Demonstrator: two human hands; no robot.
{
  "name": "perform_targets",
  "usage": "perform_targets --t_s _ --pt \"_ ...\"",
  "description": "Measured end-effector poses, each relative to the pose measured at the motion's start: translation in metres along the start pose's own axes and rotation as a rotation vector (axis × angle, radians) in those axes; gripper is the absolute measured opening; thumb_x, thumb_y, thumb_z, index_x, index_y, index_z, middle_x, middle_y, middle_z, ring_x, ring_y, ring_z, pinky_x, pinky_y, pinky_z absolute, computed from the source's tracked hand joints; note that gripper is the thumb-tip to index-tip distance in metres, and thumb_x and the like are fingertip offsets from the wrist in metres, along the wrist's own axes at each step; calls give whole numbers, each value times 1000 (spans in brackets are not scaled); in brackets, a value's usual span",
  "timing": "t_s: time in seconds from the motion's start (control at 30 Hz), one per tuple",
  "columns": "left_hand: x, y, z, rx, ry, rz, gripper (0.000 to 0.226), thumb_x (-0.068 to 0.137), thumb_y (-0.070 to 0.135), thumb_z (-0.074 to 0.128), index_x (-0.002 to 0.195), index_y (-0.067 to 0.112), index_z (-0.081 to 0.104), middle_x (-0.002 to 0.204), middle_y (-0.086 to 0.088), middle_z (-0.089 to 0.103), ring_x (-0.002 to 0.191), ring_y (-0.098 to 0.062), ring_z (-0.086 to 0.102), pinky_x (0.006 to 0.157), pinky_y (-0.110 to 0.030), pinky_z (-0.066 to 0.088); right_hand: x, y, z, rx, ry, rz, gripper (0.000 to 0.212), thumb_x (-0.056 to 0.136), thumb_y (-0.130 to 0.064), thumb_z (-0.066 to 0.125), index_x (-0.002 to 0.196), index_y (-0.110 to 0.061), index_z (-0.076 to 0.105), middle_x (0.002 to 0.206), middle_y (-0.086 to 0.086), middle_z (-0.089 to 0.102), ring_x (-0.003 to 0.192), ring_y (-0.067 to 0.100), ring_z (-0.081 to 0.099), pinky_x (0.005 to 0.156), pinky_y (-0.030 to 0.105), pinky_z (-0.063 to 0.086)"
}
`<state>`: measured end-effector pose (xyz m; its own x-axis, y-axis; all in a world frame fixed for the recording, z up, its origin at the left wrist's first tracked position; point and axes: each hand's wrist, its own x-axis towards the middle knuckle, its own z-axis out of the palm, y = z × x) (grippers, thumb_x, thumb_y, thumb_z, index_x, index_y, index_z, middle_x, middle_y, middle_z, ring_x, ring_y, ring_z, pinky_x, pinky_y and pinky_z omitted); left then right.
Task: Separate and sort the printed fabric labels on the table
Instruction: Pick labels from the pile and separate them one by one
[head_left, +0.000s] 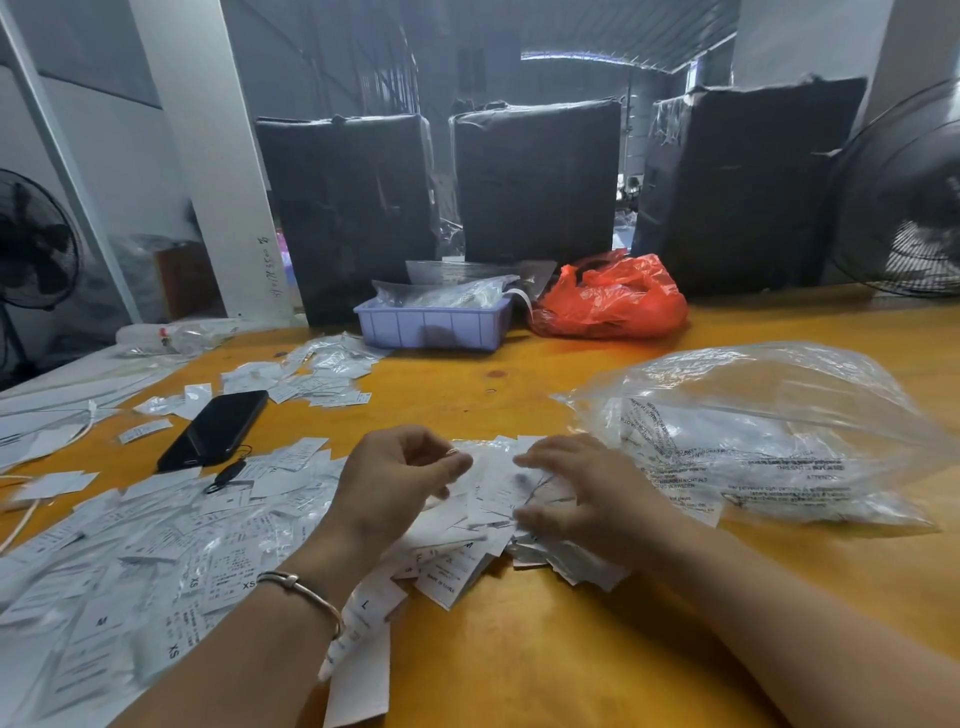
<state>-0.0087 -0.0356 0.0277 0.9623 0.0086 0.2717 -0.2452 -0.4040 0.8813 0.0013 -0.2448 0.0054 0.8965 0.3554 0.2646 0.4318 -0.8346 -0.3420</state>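
White printed fabric labels lie in a loose pile (483, 525) at the table's middle, marked with sizes such as L, M and XS. My left hand (400, 478) hovers over the pile with its fingers curled, thumb and forefinger close together at a label's edge. My right hand (576, 493) lies on the pile's right side with its fingers spread and blurred. A wide spread of more labels (130, 561) covers the table's left. A smaller heap of labels (311, 376) sits farther back.
A black phone (215, 428) lies left of the hands on the orange table (545, 649). A large clear plastic bag (769, 441) sits at the right. Behind stand a lilac tray (434, 327), a red bag (613, 301), black wrapped bales (535, 182) and two fans.
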Motion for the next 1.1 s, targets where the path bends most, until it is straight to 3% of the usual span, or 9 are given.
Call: perform_targets --t_s 0.17,0.33,0.53,0.67,0.8,0.93,1.1 --pt "-1 1 2 -53 -11 -8 4 83 8 74 83 7 70 74 -3 73 61 -6 67 53 -10 45 2 -1 6 -73 21 -38 52 84 -61 57 129 -35 56 134 -13 51 128 9 37 103 34 27" --pt "-2 2 2 -130 -61 -70 10 82 -4 70 87 3 65 80 -8 75 74 -19 73 69 -30 55 1 -2 4 -14 56 -69 37 84 -55 61 113 -34 67 119 -12 61 115 9 48 98 33 37" --pt "-2 3 1 -205 -71 -118 26 74 -6 76 95 7 67 78 -9 73 79 -24 73 65 -25 56 -1 -10 1 129 179 36 22 74 -46 75 82 -26 70 92 -10 68 89 10 58 87 36 44" --pt "-4 3 2 -234 -116 -123 12 80 0 73 89 7 72 80 -10 75 78 -18 73 71 -26 58 -1 -14 0 170 173 103 41 67 -34 83 102 -25 64 91 -17 56 89 8 54 88 33 43" --pt "-4 4 3 -227 -140 -104 6 81 2 73 84 7 73 83 -13 75 77 -17 72 73 -28 56 -1 -14 0 236 167 175 62 65 -31 86 119 -20 60 99 -6 56 89 12 52 79 27 43" --pt "-6 8 2 -253 -151 -40 7 84 0 69 90 4 69 85 -10 76 76 -23 74 63 -24 57 -2 -11 0 259 219 195 38 66 -25 86 97 -20 65 83 -8 53 79 12 52 71 26 44" --pt "-7 9 4 -184 -177 23 20 80 3 75 98 9 67 82 -6 76 75 -19 73 66 -23 58 -2 -7 -2 351 305 163 16 71 -17 80 72 -17 65 75 -5 61 73 12 56 67 30 47"
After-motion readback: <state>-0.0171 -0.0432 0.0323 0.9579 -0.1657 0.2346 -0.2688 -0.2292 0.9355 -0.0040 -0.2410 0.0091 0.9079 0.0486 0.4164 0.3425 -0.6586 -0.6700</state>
